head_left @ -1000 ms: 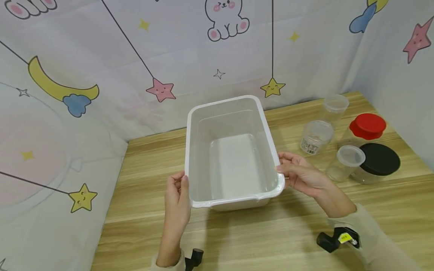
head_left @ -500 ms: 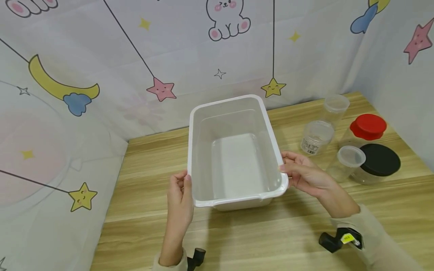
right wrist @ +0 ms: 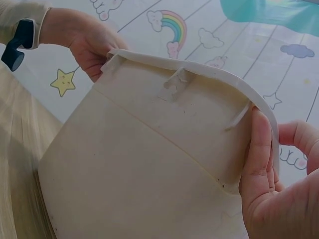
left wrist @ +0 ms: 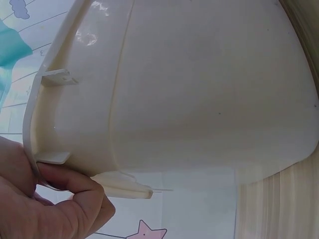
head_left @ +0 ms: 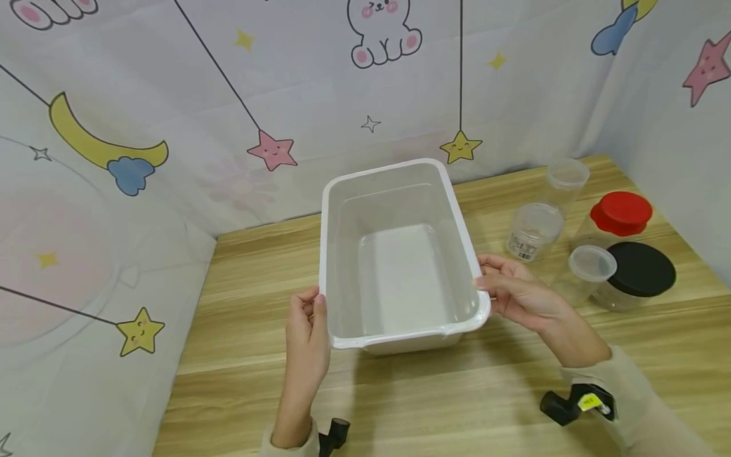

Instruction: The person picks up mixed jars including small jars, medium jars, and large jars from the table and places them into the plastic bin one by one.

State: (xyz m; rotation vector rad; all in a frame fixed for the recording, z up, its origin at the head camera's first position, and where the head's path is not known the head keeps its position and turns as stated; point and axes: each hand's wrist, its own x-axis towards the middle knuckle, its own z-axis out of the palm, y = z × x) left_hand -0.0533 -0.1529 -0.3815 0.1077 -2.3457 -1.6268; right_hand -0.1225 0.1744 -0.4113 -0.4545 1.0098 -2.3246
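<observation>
A white rectangular plastic basin (head_left: 405, 279) with nothing inside stands in the middle of the wooden table, its open top facing me in the head view. My left hand (head_left: 306, 343) grips the near part of its left rim, thumb on top and fingers curled beneath. On the right rim, close to the near corner, my right hand (head_left: 522, 295) pinches the edge between thumb and fingers. From the left wrist view, the basin's outer wall (left wrist: 199, 89) fills most of the picture. The right wrist view shows both hands on the rim (right wrist: 219, 74).
Right of the basin stand several clear plastic jars: a tall one (head_left: 565, 181), a short labelled jar (head_left: 533, 231), one with a red lid (head_left: 621, 212), one with a black lid (head_left: 641, 270), and a small pale-lidded one (head_left: 591, 263). Patterned cloth (head_left: 285, 82) hangs behind the wooden table (head_left: 251, 273).
The basin has shifted slightly to the right, both hands moving with it and keeping their hold. The jars stay where they were.
</observation>
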